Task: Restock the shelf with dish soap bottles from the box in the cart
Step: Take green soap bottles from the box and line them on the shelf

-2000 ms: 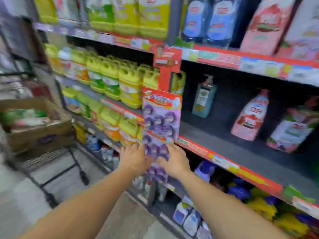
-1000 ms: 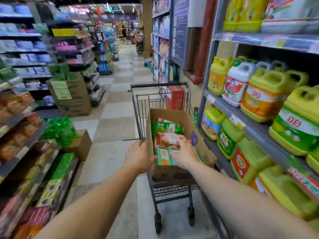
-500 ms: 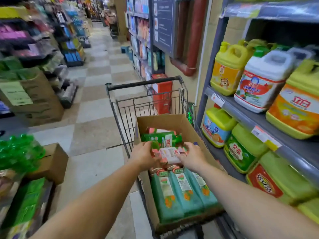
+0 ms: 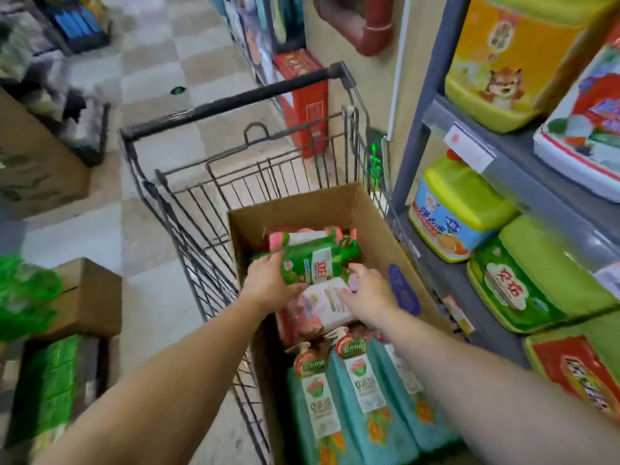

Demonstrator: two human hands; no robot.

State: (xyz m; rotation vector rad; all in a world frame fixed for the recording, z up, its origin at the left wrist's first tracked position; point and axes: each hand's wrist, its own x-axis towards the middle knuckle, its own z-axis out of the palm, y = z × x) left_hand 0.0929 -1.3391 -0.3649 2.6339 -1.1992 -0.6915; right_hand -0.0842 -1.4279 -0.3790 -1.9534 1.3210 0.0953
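Store aisle, tiled floor (image 4: 100, 236); cart (image 4: 235, 102) beside shelf (image 4: 503, 152), box (image 4: 302, 203) inside. Left hand (image 4: 268, 280), grip closed round green bottle (image 4: 312, 260). Right hand (image 4: 367, 292), grip half-open, fingers touching pink pack (image 4: 322, 303).

floor: checkered tiles (image 4: 161, 62) | red carton (image 4: 303, 105) beside wall | red pipe (image 4: 362, 31) | cardboard boxes (image 4: 87, 297) left

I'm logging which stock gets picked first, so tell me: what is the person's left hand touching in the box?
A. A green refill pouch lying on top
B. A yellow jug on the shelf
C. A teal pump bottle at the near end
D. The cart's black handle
A: the left hand grips the green refill pouch lying on top in the cardboard box, beyond the teal pump bottles.
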